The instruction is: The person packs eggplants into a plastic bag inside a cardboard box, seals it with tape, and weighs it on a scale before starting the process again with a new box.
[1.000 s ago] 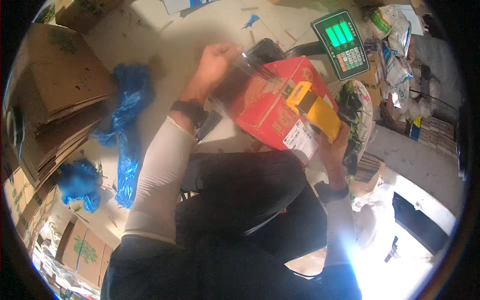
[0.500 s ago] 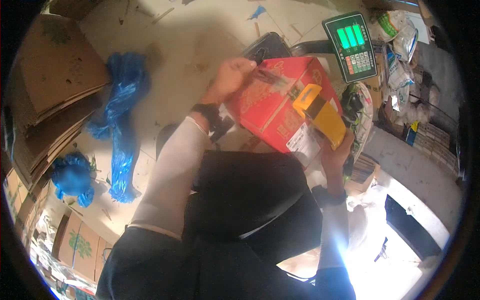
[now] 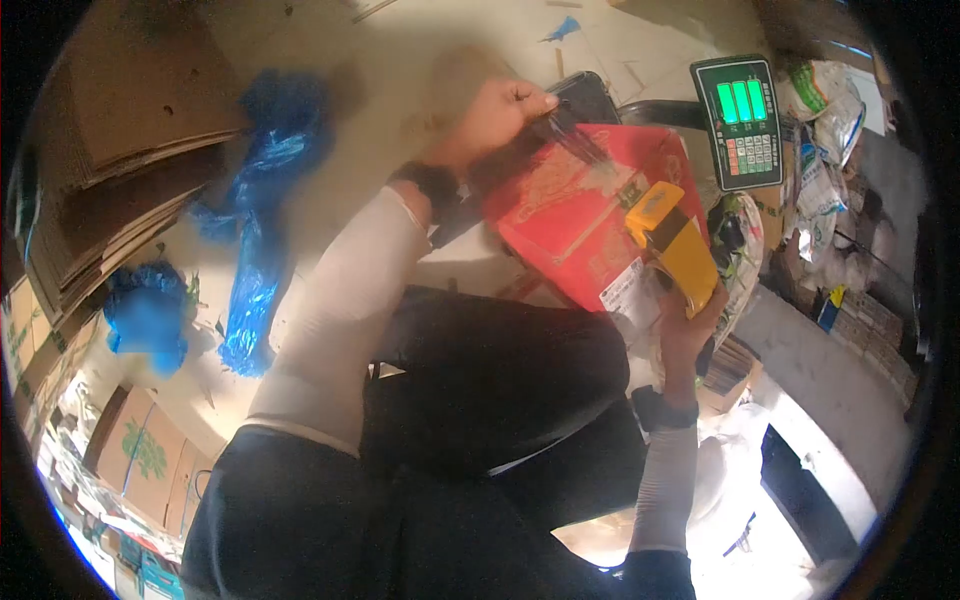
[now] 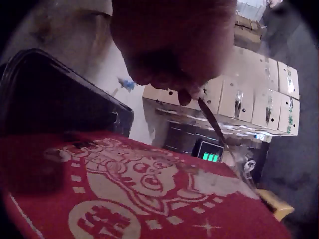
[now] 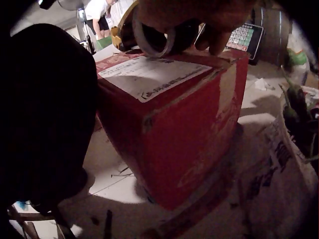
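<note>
A red printed box (image 3: 560, 205) with a white label (image 3: 625, 290) sits tilted in front of the knees. At its far left edge the left hand (image 3: 490, 120) pinches the end of a clear tape strip (image 3: 585, 145), held just above the box. In the left wrist view the strip (image 4: 214, 119) runs from the fingers of the left hand (image 4: 174, 45) to the yellow dispenser (image 4: 276, 204). The right hand (image 3: 688, 325) grips the yellow tape dispenser (image 3: 675, 250) on the box's near right part. The right wrist view shows a tape roll (image 5: 154, 42) beneath the right hand (image 5: 194, 17).
A scale display (image 3: 740, 120) with lit green digits stands beyond the box, beside a dark tray (image 3: 590, 95). Blue plastic (image 3: 265, 230) and stacked flat cardboard (image 3: 130, 130) lie left. A sack of greens (image 3: 740, 255) is right of the box. Another person (image 5: 97, 17) stands in the background.
The head view has shifted, so the box, scale and both hands appear farther right. The left hand still pinches the tape strip, and the right hand still grips the dispenser.
</note>
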Motion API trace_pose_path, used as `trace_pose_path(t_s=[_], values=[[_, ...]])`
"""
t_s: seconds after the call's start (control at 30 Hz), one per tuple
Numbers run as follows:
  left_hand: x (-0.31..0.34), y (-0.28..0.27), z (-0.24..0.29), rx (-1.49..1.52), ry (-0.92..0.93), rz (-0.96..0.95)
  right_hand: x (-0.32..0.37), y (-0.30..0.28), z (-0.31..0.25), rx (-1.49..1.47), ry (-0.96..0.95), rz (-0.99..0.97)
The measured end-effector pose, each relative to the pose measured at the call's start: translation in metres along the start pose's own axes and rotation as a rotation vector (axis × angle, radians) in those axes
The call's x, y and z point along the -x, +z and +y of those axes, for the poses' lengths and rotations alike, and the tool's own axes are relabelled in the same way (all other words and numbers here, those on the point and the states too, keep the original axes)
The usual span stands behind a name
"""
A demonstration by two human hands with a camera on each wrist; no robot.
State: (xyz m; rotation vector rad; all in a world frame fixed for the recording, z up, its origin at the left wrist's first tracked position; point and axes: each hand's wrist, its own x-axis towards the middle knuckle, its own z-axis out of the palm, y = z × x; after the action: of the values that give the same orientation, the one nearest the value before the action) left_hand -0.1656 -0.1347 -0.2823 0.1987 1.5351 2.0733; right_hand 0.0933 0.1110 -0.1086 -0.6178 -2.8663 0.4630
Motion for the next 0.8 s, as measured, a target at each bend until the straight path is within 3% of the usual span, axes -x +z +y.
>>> trace_pose_path(t_s=[0.3,0.43,0.53,0.7,0.8], values=[[0.000,-0.031,0.107,-0.281,0.294,0.049,0.004,0.005,-0.008,-0.029,-0.007,0.056],[-0.007,-0.053,0.080,-0.381,0.116,0.048,-0.002,0.003,-0.021,0.009,0.014,0.015],[-0.014,-0.056,0.011,-0.212,0.136,0.097,-0.004,0.003,-0.022,-0.001,0.024,0.000],[-0.020,-0.069,0.032,-0.245,0.127,0.177,-0.003,-0.006,-0.020,0.050,0.042,0.000],[-0.040,-0.110,0.047,-0.046,0.153,0.193,-0.006,-0.003,-0.007,0.033,0.096,0.056]])
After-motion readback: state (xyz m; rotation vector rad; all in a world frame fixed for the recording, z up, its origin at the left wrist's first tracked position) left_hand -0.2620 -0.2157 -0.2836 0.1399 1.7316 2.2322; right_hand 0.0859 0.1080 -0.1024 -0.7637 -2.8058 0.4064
